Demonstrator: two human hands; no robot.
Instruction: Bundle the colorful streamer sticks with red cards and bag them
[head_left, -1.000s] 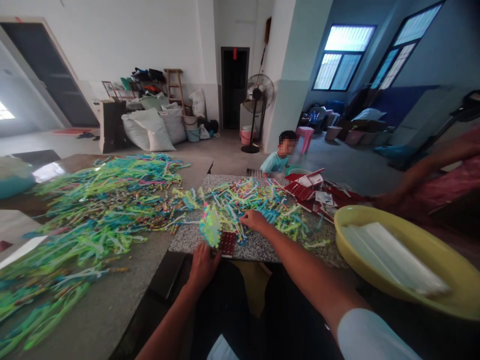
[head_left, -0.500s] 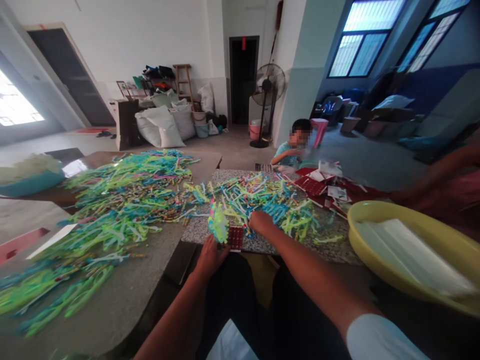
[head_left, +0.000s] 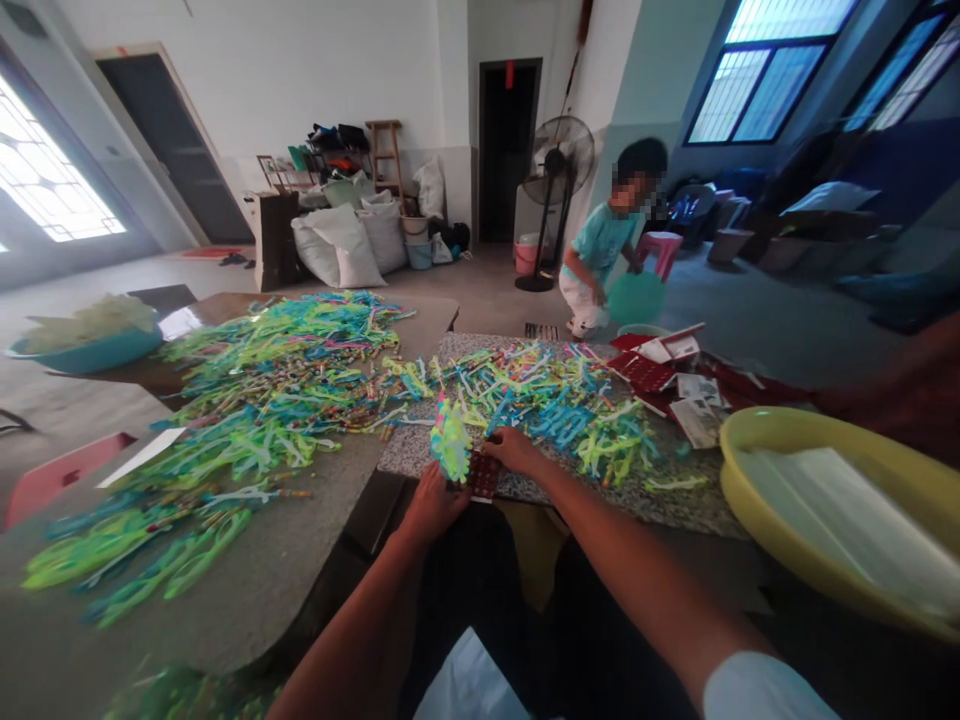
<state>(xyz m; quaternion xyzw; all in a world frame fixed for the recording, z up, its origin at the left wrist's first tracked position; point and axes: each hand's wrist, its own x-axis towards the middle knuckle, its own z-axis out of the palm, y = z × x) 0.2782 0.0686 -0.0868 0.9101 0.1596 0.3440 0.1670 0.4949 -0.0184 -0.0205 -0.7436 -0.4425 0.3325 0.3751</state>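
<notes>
My left hand is closed at the near edge of the stone slab, around the lower end of a bright green, white and pink bundle of looped cords that stands up above it. Just right of the bundle lies a dark red card with rows of small marks, partly covered by the hands. My right hand has its fingers pinched together over the card's upper edge; whatever they hold is too small to make out. Beyond it spreads a loose pile of coloured corded pieces in green, blue and white.
A larger heap of such pieces covers the table on the left. Red cards pile up at the slab's right, beside a yellow basin. A person in light blue stands beyond, near a green round object. A blue basin sits far left.
My right hand has come from the pile toward the red card and the bundle. The person across the slab has risen from low down to standing. The whole view has shifted slightly.
</notes>
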